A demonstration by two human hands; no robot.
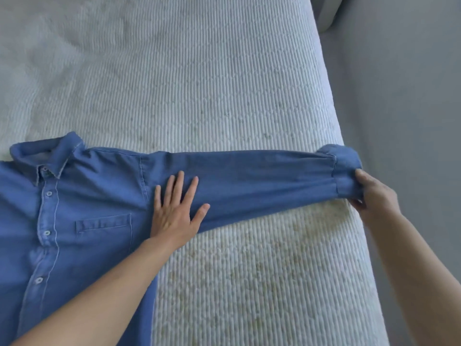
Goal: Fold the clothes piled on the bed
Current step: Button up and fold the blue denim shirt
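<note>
A blue denim button-up shirt [82, 211] lies face up on the bed, collar toward the far side, with a chest pocket and several buttons showing. Its sleeve [262, 181] stretches straight out to the right. My left hand [174, 211] presses flat on the sleeve near the shoulder seam, fingers spread. My right hand [371, 193] grips the rolled cuff [345, 168] at the bed's right edge, pulling the sleeve taut. The shirt's left side and hem run out of view.
The bed [224, 83] has a white ribbed cover, with a yellowish patch near the front. Its right edge drops to a grey floor [411, 96]. A grey object's corner [326, 11] sits at the top right.
</note>
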